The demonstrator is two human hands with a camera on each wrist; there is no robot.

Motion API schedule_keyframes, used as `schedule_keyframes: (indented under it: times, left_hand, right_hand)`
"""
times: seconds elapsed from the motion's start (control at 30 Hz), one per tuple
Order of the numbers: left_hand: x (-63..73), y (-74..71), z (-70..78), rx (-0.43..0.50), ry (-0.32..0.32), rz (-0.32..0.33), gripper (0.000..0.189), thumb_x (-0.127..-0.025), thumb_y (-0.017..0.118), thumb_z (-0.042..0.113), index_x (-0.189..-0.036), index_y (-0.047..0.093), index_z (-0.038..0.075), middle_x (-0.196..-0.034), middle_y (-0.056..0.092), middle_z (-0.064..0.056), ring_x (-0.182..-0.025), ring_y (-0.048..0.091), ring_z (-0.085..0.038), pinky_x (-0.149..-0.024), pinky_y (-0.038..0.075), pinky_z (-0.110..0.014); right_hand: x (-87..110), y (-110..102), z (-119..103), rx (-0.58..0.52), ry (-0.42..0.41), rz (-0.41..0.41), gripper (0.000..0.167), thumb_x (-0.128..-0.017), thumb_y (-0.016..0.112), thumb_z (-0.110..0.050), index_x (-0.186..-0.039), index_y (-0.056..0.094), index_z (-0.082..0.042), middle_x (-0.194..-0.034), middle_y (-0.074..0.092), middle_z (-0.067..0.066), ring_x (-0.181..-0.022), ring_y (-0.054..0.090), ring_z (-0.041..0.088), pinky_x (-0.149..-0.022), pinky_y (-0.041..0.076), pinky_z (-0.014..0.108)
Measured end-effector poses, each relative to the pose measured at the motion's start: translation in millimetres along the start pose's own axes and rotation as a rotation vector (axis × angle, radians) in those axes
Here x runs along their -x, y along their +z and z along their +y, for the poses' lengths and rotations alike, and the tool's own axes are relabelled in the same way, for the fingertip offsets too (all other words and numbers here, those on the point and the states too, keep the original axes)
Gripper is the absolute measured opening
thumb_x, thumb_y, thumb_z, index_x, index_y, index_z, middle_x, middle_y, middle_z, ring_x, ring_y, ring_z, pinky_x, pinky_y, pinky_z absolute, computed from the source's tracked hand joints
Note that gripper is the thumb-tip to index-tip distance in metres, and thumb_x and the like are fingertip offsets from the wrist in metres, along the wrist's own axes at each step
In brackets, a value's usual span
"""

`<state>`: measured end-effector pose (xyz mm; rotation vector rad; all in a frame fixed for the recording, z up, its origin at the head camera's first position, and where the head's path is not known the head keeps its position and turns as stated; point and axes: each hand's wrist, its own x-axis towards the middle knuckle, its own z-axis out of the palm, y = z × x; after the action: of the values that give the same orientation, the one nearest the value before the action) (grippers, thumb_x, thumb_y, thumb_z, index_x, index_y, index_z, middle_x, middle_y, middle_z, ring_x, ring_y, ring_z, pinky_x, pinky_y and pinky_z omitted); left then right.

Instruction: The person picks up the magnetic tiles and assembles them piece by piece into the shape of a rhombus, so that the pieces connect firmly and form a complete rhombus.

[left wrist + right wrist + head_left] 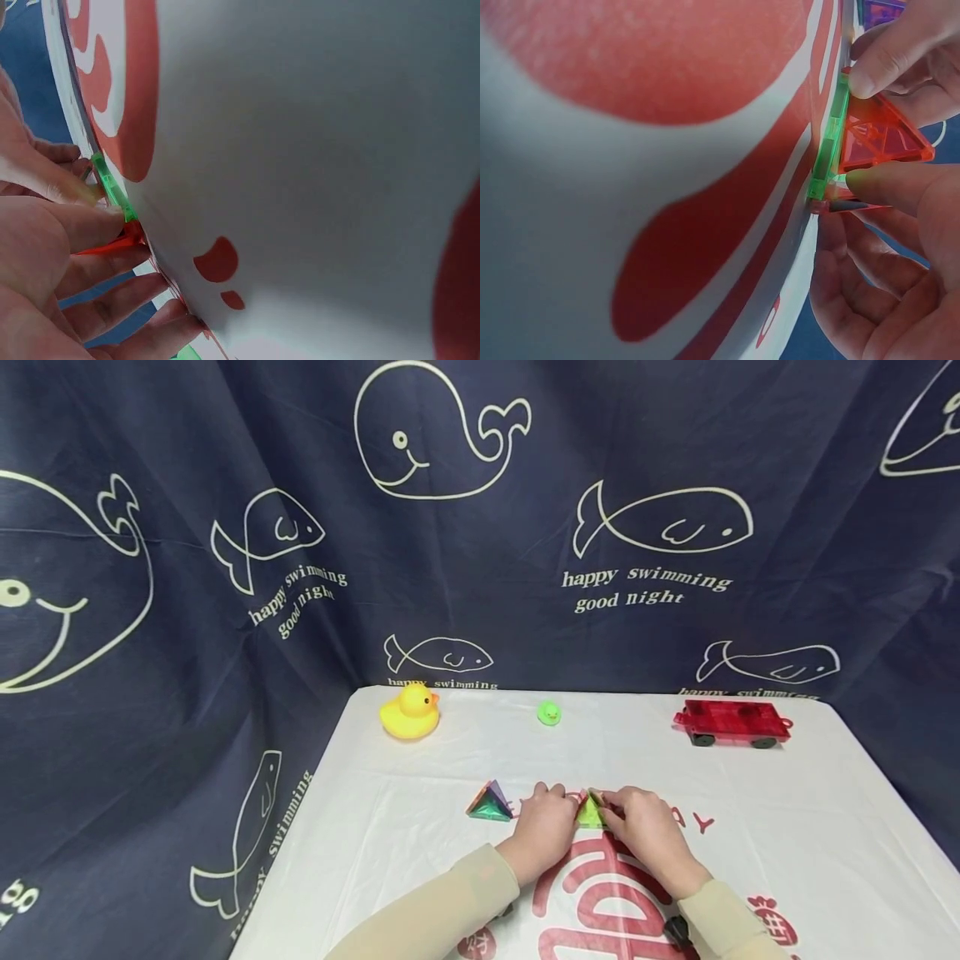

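Note:
Magnetic triangle tiles stand together between the hands on the white table cover. A green triangle tile (590,815) faces the person, and a red triangle tile (881,139) leans up behind its edge in the right wrist view. My left hand (546,822) pinches the red tile at the left side, thumb near the green edge. On the other side my right hand (649,828) pinches a tile at the right edge, its thumb beside the green one and its other fingers curled behind. Left of the left hand sits a small pyramid (490,805) with green, orange and purple faces.
Along the back of the table (360,860) stand a yellow rubber duck (408,717), a small green duck (550,714) and a red wheeled car base (737,721). A dark blue curtain (525,602) with whale and fish drawings hangs behind the table and at its sides.

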<state>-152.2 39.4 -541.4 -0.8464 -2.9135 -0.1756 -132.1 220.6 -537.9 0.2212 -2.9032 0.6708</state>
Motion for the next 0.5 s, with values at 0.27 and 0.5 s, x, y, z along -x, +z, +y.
schedule_keyframes:
  times: [0.27, 0.5]
  left_hand:
    - [0.9, 1.3, 3.2, -0.073, 0.021, 0.022, 0.012, -0.099, 0.070, 0.024, -0.104, 0.079, 0.018, -0.090, 0.067, 0.000, -0.075, 0.058, -0.018, -0.063, 0.058, -0.035]
    - [2.5, 1.4, 3.9, -0.092, 0.036, 0.042, 0.013, -0.099, 0.070, 0.026, -0.099, 0.079, 0.016, -0.088, 0.067, -0.001, -0.073, 0.058, -0.017, -0.062, 0.056, -0.032]
  right_hand:
    - [0.1, 0.3, -3.0, 0.049, -0.053, 0.031, 0.021, -0.087, 0.084, -0.013, -0.106, 0.082, -0.005, -0.077, 0.067, 0.003, -0.061, 0.054, 0.012, -0.057, 0.048, 0.038]
    - [1.8, 2.0, -4.9, 0.071, -0.094, 0.077, 0.022, -0.083, 0.087, -0.010, -0.104, 0.082, -0.004, -0.077, 0.066, 0.002, -0.061, 0.057, 0.013, -0.057, 0.050, 0.040]
